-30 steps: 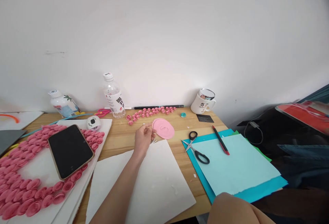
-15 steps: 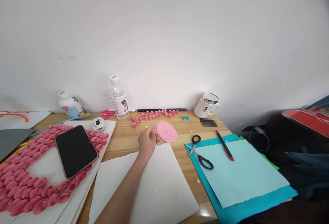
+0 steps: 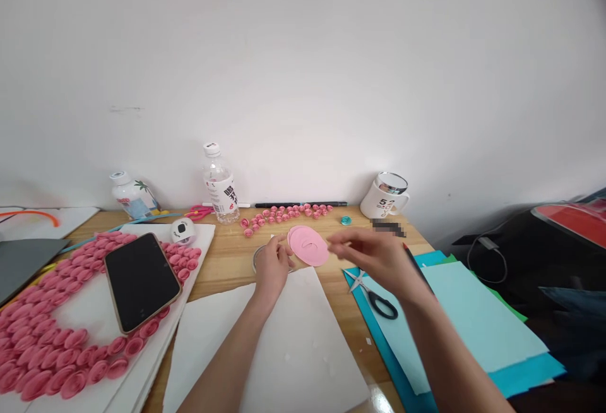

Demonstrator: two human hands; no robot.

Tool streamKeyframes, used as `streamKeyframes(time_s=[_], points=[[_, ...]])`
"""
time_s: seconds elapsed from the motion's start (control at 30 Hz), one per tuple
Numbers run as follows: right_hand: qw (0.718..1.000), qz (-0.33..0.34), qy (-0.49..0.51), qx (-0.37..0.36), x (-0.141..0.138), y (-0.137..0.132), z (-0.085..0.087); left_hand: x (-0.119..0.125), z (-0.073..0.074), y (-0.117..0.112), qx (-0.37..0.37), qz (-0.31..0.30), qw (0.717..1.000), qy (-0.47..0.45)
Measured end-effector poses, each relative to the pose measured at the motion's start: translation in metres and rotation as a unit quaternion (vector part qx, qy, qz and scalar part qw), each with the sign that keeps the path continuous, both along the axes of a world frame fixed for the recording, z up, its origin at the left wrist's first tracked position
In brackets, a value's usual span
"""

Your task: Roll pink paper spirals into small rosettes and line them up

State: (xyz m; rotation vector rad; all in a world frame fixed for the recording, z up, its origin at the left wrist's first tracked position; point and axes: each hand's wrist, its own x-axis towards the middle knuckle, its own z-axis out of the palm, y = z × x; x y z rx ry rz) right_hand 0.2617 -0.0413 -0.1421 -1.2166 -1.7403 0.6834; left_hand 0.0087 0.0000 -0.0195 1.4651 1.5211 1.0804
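My left hand [image 3: 273, 266] is above the front of the wooden table with its fingers curled down. Whatever they grip, if anything, is hidden. Beneath and beside it shows the edge of a round, grey-rimmed thing [image 3: 256, 260], mostly covered by the hand. Just to the right lie flat pink spiral-cut paper circles [image 3: 308, 246], stacked loosely. My right hand [image 3: 372, 255] comes in from the right, its fingers stretched toward the circles' right edge, thumb apart from the forefinger. Nothing shows between them. Below the right hand lie black-handled scissors [image 3: 381, 305].
White board [image 3: 284, 343] lies in front; teal and pale blue sheets [image 3: 487, 324] lie right. Small pink paper roses [image 3: 284, 214] line the back, near a bottle [image 3: 222, 192] and mug [image 3: 383, 197]. At left, a phone [image 3: 142, 281] rests on a rose-covered board [image 3: 99, 321].
My right hand has come into view from the right and reached over the scissors toward the pink circles. My left hand has moved slightly away from the circles' left edge.
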Motion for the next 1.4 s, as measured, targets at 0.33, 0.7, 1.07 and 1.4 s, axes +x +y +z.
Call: streamKeyframes(time_s=[0.33, 0.7, 1.07, 1.4], points=[[0.927, -0.201, -0.26, -0.181, -0.076, 0.051, 0.109, 0.0, 0.001, -0.001, -0.01, -0.021, 0.999, 0.021], [0.952, -0.198, -0.129, -0.194, -0.067, 0.056, 0.104, 0.003, 0.006, -0.005, 0.017, -0.033, 0.996, 0.076], [0.875, 0.029, 0.386, -0.29, -0.062, 0.052, 0.122, 0.007, 0.014, -0.009, 0.029, -0.03, 0.999, 0.011], [0.937, 0.097, 0.254, -0.22, -0.078, 0.043, 0.126, 0.01, 0.026, -0.012, -0.069, -0.081, 0.965, -0.24]])
